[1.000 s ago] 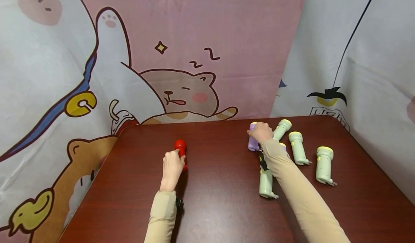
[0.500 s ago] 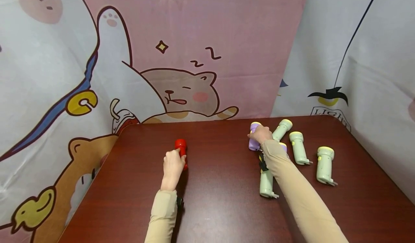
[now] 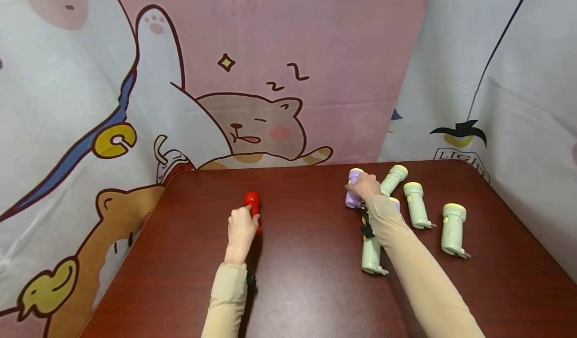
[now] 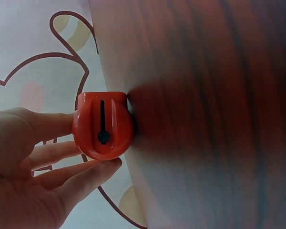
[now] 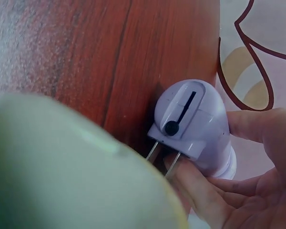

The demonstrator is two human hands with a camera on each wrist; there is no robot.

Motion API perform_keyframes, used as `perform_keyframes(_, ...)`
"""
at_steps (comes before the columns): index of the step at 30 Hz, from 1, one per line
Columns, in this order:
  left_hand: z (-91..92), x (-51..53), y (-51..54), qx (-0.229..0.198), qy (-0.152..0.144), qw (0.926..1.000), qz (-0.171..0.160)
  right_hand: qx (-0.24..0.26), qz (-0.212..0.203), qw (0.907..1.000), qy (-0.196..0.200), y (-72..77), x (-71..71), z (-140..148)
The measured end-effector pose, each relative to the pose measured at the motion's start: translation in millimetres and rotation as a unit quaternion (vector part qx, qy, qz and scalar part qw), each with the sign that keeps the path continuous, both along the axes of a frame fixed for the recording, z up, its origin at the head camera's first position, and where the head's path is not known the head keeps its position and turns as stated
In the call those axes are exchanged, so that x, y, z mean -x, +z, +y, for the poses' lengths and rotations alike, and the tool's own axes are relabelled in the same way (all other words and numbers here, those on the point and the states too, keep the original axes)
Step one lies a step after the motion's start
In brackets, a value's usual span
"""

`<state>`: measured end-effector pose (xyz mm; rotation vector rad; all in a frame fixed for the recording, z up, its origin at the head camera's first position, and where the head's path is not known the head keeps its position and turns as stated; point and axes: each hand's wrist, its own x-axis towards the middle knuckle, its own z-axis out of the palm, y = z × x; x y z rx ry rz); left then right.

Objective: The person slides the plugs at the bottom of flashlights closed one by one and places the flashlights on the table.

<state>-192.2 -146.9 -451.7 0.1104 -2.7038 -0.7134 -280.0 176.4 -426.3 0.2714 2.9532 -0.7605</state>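
Note:
My left hand (image 3: 242, 230) holds a red flashlight (image 3: 253, 199) lying on the table, its head pointing to the far edge. Thumb and fingers lie on opposite sides of its red body (image 4: 105, 126) in the left wrist view, where a black slide switch shows on the end. Further right, my right hand (image 3: 364, 187) grips a purple flashlight (image 3: 352, 200) with a yellow rim. Two metal prongs stick out of this purple flashlight (image 5: 193, 119) in the right wrist view. A second purple flashlight (image 3: 395, 204) is mostly hidden behind my right forearm.
Pale green flashlights lie around my right arm: one at the back (image 3: 393, 179), two to the right, a nearer one (image 3: 371, 255) partly covered by the wrist strap. One green flashlight (image 5: 76, 162) looms blurred in the right wrist view. The brown table (image 3: 297, 268) meets a printed cloth behind.
The head view has shifted very slightly. Both hands stay on their flashlights, with no clear movement of either flashlight across the table.

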Motion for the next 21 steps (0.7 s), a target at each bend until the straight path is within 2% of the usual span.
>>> perform_keyframes(12, 0.8, 0.2, 0.5, -0.002, 0.000, 1.0000, -0.003, 0.014, 0.036, 0.9992, -0.008, 7.0, -0.3, -2)
perform_keyframes(21, -0.6, 0.6, 0.2, 0.001, -0.003, 1.0000, 0.001, 0.032, 0.060, 0.9977, -0.005, 18.8, -9.5, -10)
